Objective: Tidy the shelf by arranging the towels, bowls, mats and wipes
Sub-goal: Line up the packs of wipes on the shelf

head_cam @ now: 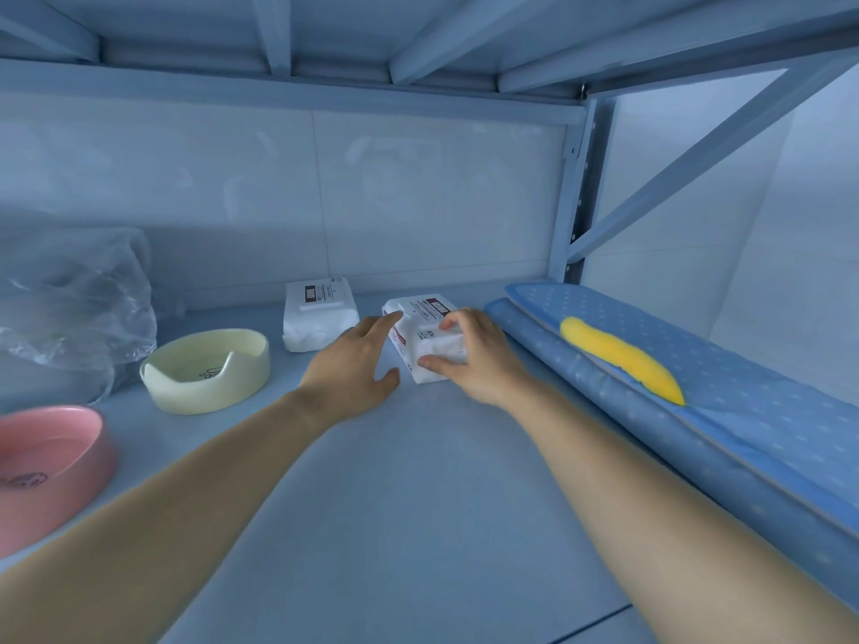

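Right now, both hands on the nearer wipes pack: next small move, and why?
Probably slide the nearer wipes pack back and left, squaring it beside the second pack. The right hand grips it, the left hand touches its left side; it lies skewed, apart from the second pack, close to the blue mats.

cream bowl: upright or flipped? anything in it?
Upright, empty. The cream bowl sits rim-up on the shelf; its bare printed floor shows.

Our single head-worn view looks forward and down, close over the shelf (418, 527), toward its back edge.
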The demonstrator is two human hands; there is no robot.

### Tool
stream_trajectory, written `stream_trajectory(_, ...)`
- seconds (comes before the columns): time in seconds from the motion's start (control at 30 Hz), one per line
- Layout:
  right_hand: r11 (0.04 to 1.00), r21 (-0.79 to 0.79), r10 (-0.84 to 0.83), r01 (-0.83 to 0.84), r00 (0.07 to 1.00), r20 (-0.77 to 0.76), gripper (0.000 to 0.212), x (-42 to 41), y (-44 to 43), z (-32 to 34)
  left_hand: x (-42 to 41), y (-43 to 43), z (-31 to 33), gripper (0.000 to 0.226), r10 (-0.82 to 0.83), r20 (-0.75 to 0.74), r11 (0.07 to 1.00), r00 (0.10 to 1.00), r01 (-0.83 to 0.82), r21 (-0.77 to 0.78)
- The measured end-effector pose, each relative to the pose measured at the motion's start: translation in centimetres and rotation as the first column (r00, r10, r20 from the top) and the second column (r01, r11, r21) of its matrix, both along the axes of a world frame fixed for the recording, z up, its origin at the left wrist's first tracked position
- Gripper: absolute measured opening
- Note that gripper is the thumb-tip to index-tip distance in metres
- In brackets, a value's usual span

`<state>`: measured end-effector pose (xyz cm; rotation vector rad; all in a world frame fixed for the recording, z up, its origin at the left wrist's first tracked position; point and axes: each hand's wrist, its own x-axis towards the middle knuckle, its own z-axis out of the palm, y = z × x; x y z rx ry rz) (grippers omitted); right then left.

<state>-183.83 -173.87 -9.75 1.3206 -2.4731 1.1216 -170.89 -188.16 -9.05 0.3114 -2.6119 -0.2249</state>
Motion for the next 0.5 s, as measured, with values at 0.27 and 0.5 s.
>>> stream_trajectory(0.27, 0.938, 0.302, -0.114, 0.169, 0.975, -0.193, 0.053, -0.5, -1.3, 0.9, -0.6, -2.4, 1.3, 0.064, 0.060, 0.026, 0.992, 0.998, -0.056, -0.111)
stream_trajectory(0.5, 0.966, 0.200, -0.120, 0.163, 0.970, -0.211, 0.047, -1.6, -3.3, 1.6, -1.6, -4.9, 2.2, 0.060, 0.167, 0.117, 0.970, 0.979, -0.142, -0.197)
